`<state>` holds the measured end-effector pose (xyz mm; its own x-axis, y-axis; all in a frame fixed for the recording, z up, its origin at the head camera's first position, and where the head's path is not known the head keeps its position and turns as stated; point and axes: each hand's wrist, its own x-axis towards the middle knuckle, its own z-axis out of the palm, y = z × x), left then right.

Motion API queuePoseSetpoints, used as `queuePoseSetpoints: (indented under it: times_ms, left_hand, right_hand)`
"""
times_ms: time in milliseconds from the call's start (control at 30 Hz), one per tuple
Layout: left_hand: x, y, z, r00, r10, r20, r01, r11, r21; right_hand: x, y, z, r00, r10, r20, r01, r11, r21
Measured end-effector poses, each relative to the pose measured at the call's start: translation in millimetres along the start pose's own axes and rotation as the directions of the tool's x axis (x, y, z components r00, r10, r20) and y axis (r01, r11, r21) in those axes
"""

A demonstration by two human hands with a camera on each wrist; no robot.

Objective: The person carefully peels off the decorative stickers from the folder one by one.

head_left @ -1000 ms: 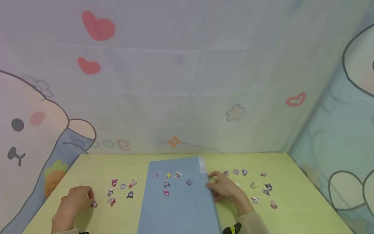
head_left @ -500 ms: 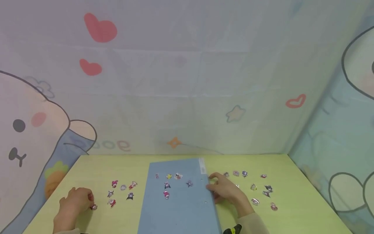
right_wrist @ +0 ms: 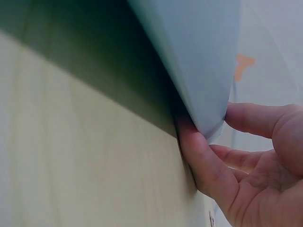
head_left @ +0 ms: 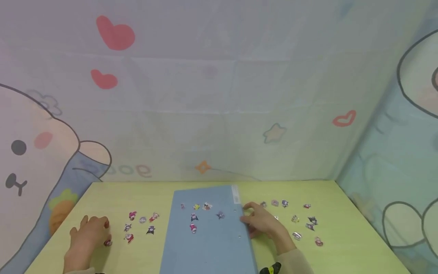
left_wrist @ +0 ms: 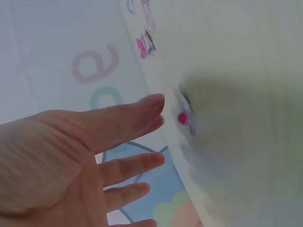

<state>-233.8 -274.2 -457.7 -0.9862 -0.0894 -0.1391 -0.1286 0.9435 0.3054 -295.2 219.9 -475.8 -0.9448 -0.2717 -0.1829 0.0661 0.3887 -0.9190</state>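
Note:
In the head view a blue folder (head_left: 208,247) lies on the table, with several small cartoon stickers, one a pink sticker (head_left: 193,228), on its upper part. My right hand (head_left: 261,220) grips the folder's right edge. The right wrist view has that edge of the folder (right_wrist: 199,71) raised off the tabletop, thumb on one side and a finger beneath. At the left, my left hand (head_left: 89,232) is just over a small red-and-white sticker (head_left: 108,240). From the left wrist, this sticker (left_wrist: 186,116) sits apart from the fingertips; thumb and index nearly meet, other fingers extended.
Several loose stickers, among them a dark one (head_left: 150,230), lie between the left hand and the folder. More stickers, including a pink one (head_left: 318,241), are scattered right of it. A cartoon-printed cloth (head_left: 212,114) hangs behind the pale yellow table (head_left: 352,251).
My left fingers have risen slightly away from the red-and-white sticker, which stays on the table. My right hand keeps its grip on the folder's edge.

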Motion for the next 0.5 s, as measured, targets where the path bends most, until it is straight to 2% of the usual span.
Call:
queuePoseSetpoints:
  times_ms: [67, 200, 367, 500]
  left_hand:
    - [0.2, 6.2, -0.5, 1.000, 0.022, -0.005, -0.022, 1.000, 0.000]
    - [0.9, 25.0, 0.1, 0.993, 0.108, -0.044, -0.107, 0.994, 0.012]
    - [0.1, 55.2, -1.6, 0.976, 0.193, -0.096, -0.192, 0.981, 0.022]
    - [1.0, 81.4, 4.0, 0.966, 0.239, -0.101, -0.239, 0.971, 0.013]
  right_hand:
    - [0.8, 0, -1, 1.000, 0.000, 0.003, 0.000, 1.000, -0.003]
    - [3.0, 2, -3, 1.000, -0.001, 0.006, 0.001, 1.000, -0.004]
    - [4.5, 3, -3, 1.000, -0.016, 0.023, 0.016, 1.000, -0.002]
    - [4.2, 3, -2, 0.999, -0.016, 0.028, 0.016, 1.000, 0.003]
